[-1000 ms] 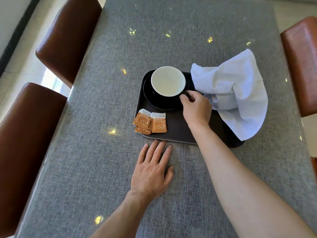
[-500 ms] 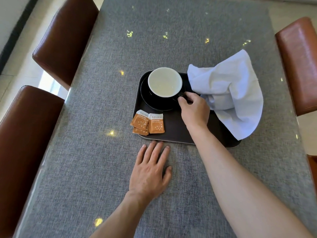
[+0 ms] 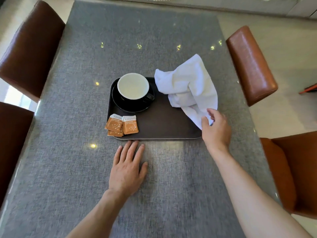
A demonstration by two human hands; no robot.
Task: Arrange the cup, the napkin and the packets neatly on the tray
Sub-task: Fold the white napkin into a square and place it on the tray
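A dark rectangular tray (image 3: 163, 124) lies on the grey table. At its back left a black cup (image 3: 133, 86) with a white inside stands on a black saucer (image 3: 120, 102), handle pointing right. Three orange packets (image 3: 122, 125) overlap at the tray's front left corner, one hanging over the rim. A crumpled white napkin (image 3: 188, 85) covers the tray's right end and spills past its edge. My right hand (image 3: 216, 129) is at the napkin's near corner, thumb and fingers touching the cloth. My left hand (image 3: 127, 167) rests flat on the table just in front of the tray.
The grey table (image 3: 85, 152) has brown leather chairs on both sides: two on the left (image 3: 30, 47), two on the right (image 3: 250, 64). The table's right edge runs close to the napkin.
My right hand has let go of the cup's handle and moved right and nearer, to the napkin's near corner. The napkin looks more bunched. My left hand has stayed flat.
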